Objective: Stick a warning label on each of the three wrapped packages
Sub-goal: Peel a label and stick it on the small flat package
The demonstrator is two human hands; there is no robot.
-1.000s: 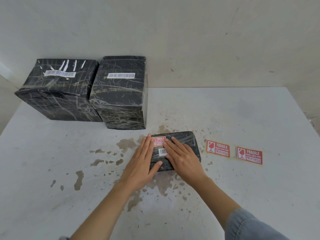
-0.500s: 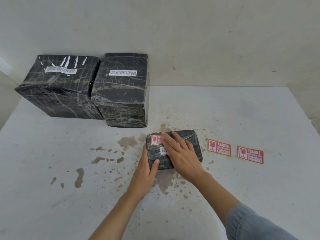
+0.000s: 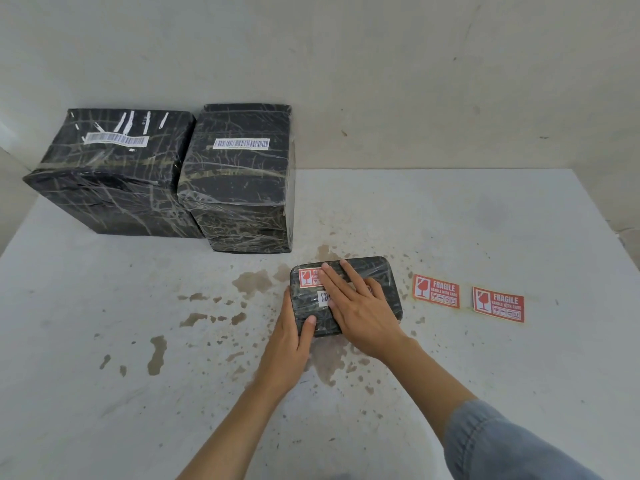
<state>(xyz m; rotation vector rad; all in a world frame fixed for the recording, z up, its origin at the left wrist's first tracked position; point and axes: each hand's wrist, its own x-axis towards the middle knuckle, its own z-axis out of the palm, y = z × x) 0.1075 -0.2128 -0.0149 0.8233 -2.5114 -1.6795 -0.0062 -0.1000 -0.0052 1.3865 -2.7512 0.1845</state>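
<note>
A small flat black wrapped package [image 3: 384,277] lies at the table's middle. A red fragile label [image 3: 307,277] is stuck on its top left corner, partly under my fingers. My right hand [image 3: 360,306] lies flat on the package top, fingers spread over the label. My left hand [image 3: 289,337] grips the package's near left edge, thumb on top. Two loose red fragile labels lie to the right, one nearer [image 3: 436,291] and one farther [image 3: 498,304]. Two large black wrapped packages stand at the back left, the left one [image 3: 107,171] touching the right one [image 3: 242,181].
The white table [image 3: 450,375] carries brown stains [image 3: 252,282] left of and below the small package. A plain wall rises behind the table. Each large package bears a white barcode sticker on top.
My left hand slid off the package top to its near left edge and took hold there. My right hand shifted slightly toward the label and now covers part of it.
</note>
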